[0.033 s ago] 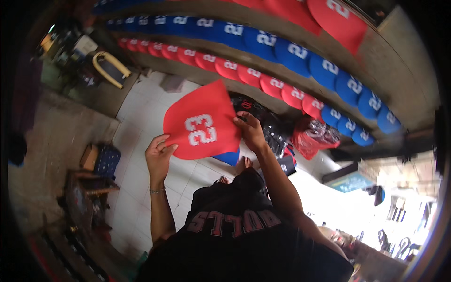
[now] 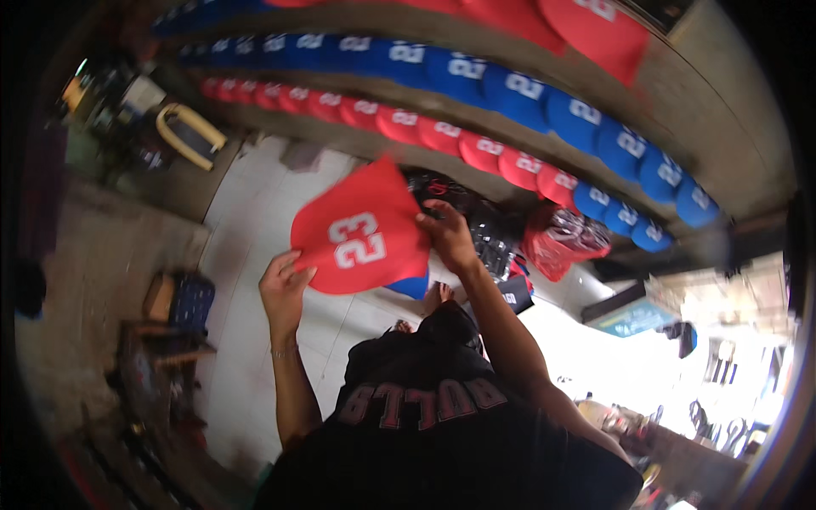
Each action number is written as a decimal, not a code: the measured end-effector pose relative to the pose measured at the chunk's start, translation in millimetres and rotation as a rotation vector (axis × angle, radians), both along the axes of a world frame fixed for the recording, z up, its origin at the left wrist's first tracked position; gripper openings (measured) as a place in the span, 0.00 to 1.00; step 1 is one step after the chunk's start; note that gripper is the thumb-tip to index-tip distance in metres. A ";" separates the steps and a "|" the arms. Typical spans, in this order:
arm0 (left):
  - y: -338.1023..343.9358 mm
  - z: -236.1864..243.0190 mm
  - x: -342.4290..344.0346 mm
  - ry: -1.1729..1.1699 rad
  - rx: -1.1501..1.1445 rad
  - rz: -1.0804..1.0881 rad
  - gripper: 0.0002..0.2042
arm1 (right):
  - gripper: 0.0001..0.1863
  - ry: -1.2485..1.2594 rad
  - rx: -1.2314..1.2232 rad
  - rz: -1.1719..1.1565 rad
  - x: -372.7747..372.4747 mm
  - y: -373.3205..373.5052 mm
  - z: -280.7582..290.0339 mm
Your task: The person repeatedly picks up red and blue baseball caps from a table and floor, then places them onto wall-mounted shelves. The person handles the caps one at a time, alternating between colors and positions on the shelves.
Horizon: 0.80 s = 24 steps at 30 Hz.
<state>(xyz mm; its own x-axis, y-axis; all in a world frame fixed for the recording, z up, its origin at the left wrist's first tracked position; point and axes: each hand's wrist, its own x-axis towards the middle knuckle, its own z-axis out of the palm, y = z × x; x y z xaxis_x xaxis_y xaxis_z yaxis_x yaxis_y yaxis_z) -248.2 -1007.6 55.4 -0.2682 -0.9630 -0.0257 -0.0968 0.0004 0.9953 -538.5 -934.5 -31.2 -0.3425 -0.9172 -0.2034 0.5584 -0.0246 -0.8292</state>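
A red fabric panel [image 2: 331,238] with a rounded left end and white print is stretched between my two hands. My left hand [image 2: 285,280] pinches its lower left edge between thumb and fingers. On the right edge, my right hand [image 2: 446,231] has its fingers closed on the same panel. A blue piece [image 2: 408,287] shows partly below it, above my feet [image 2: 438,297] on the white tiles. Black plastic-wrapped bundles [image 2: 493,242] lie beyond my right hand.
Rows of printed red pieces [image 2: 484,149] and blue pieces [image 2: 523,89] run along the wall [image 2: 697,102] ahead. A red plastic bag [image 2: 552,242] sits at its foot. Wooden furniture [image 2: 170,348] stands left of the tiled floor [image 2: 238,255], a light-blue box [image 2: 625,314] at the right.
The panel and both hands have shifted slightly left in the picture, still joined. The wall rows also sit slightly differently as the view moves, with some blur.
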 end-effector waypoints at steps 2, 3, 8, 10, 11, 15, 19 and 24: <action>2.0 -13.0 1.1 -0.021 -0.053 -0.047 0.17 | 0.25 0.079 -0.080 0.061 -9.1 16.5 12.9; 4.6 -19.4 -2.1 0.072 -0.002 -0.076 0.17 | 0.27 0.093 -0.053 0.138 -10.4 27.2 34.6; 0.4 -44.6 -37.9 0.128 0.076 -0.286 0.23 | 0.21 0.479 0.088 0.311 -69.0 65.5 36.0; 1.2 -47.1 -57.8 0.080 0.137 -0.306 0.23 | 0.14 0.558 0.146 0.242 -82.7 81.2 38.7; -1.1 -47.2 -68.9 0.108 0.130 -0.335 0.22 | 0.13 0.495 0.175 0.195 -87.2 85.1 37.9; 0.8 -50.5 -133.1 0.177 0.232 -0.435 0.17 | 0.13 0.801 0.190 0.073 -150.0 118.5 65.9; -3.4 -77.0 -184.9 0.113 0.391 -0.505 0.13 | 0.11 0.905 0.219 -0.254 -236.2 148.6 199.5; -1.8 -109.0 -236.2 -0.086 0.395 -0.623 0.13 | 0.13 1.273 0.099 -0.708 -340.1 153.6 336.7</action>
<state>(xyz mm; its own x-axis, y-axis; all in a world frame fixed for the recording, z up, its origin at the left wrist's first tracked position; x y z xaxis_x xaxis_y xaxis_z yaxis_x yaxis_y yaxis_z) -484.3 -1009.4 -53.6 -0.7434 -0.5476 -0.3840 -0.2729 -0.2759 0.9216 -878.6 -780.9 305.5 -0.6998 -0.4840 0.5254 -0.6438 0.1084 -0.7575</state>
